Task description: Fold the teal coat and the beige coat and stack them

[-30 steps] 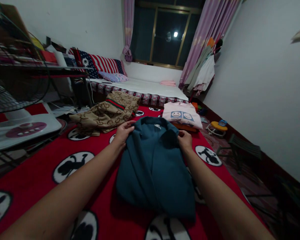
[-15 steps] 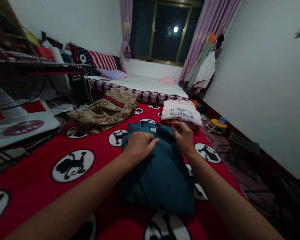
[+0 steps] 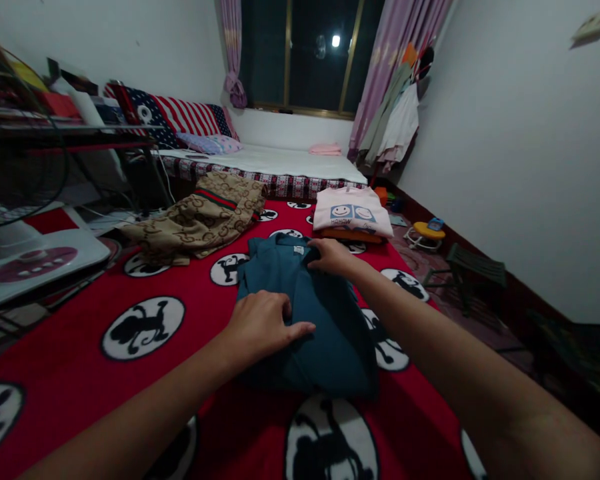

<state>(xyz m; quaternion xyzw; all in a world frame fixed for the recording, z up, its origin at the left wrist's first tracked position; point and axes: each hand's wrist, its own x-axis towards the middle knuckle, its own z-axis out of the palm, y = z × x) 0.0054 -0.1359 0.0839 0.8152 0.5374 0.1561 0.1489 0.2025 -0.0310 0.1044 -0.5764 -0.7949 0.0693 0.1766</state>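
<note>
A dark teal garment (image 3: 325, 333) with a collar and a pale neck label lies folded lengthwise in front of me. My left hand (image 3: 265, 327) rests on its left middle, thumb stretched out and apart from the curved fingers. At the collar end, my right hand (image 3: 329, 257) touches the cloth just right of the label, its thumb and index finger apart. Neither hand visibly grips the fabric, though some of the left fingertips are hidden. Beneath it spreads a red blanket (image 3: 80, 407) with black-and-white round figures.
Beyond the garment, a folded pink shirt (image 3: 353, 207) lies on an orange item (image 3: 355, 235). Patterned brown trousers (image 3: 205, 220) lie crumpled at left. A fan (image 3: 40, 257) and a desk (image 3: 105, 137) stand at left, a stool (image 3: 427, 231) at right, another bed (image 3: 270, 160) behind.
My right hand has moved left along the collar end, towards the label. My left hand has come nearer to me, down the garment. The view has shifted slightly.
</note>
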